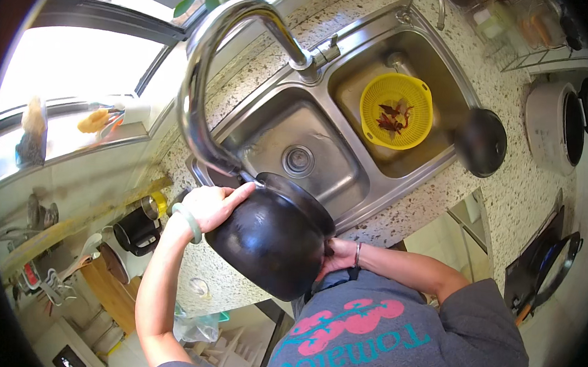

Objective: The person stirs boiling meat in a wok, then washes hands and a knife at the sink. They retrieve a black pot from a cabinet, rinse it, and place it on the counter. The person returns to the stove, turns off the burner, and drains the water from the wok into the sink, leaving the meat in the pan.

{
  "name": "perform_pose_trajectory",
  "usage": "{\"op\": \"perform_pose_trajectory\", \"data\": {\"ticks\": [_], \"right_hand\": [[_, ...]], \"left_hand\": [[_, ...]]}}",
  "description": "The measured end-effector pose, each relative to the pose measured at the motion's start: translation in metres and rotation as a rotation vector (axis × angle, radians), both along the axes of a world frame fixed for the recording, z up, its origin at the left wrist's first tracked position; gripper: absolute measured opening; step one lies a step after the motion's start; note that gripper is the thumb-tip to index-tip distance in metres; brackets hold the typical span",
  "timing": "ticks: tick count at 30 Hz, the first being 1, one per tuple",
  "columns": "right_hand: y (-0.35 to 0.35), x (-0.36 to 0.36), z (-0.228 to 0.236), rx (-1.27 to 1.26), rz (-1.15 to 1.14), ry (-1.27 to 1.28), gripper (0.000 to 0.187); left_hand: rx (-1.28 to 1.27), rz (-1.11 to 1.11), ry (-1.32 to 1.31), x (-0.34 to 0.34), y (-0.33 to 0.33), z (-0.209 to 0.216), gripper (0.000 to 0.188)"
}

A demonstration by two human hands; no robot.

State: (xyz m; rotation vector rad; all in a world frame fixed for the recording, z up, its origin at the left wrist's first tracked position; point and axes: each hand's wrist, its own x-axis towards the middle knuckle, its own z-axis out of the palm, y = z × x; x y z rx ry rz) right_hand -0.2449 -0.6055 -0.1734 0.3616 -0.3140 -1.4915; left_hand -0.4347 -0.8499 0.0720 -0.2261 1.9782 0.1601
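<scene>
A round black pot (pixel 270 242) tips over the near edge of the left sink basin (pixel 263 131), its mouth facing the sink. My left hand (pixel 213 207), with a pale green bangle at the wrist, holds the pot's upper left side near the rim. On the opposite side my right hand (pixel 335 256) grips the pot low down; some of its fingers are hidden behind it. The curved chrome faucet (pixel 194 83) ends right by the pot's rim, close to my left fingers. Whether water runs cannot be made out. The pot's inside is out of sight.
In the right basin stands a yellow colander (pixel 370 124) with dark red leafy pieces. A black round lid (pixel 480 142) lies at the sink's right edge. Farther right is a white rice cooker (pixel 547 125). A black kettle (pixel 136 233) stands at the left.
</scene>
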Motion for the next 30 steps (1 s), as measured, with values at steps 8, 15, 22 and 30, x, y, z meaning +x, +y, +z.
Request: {"op": "perform_pose_trajectory", "data": {"ticks": [8, 15, 22, 30], "right_hand": [[-0.001, -0.015, 0.048, 0.365, 0.113, 0.173, 0.052], [-0.023, -0.055, 0.143, 0.704, 0.173, 0.705, 0.031], [-0.104, -0.057, 0.169, 0.74, -0.083, 1.628, 0.049], [-0.205, -0.054, 0.157, 0.513, -0.076, 2.054, 0.056]], "left_hand": [[0.078, 0.102, 0.126, 0.048, -0.026, 0.012, 0.077], [0.492, 0.725, 0.517, 0.171, -0.096, 0.021, 0.058], [0.568, 1.178, 1.02, 0.332, -0.112, -0.02, 0.053], [0.49, 1.85, 1.363, 0.398, -0.121, -0.085, 0.04]]}}
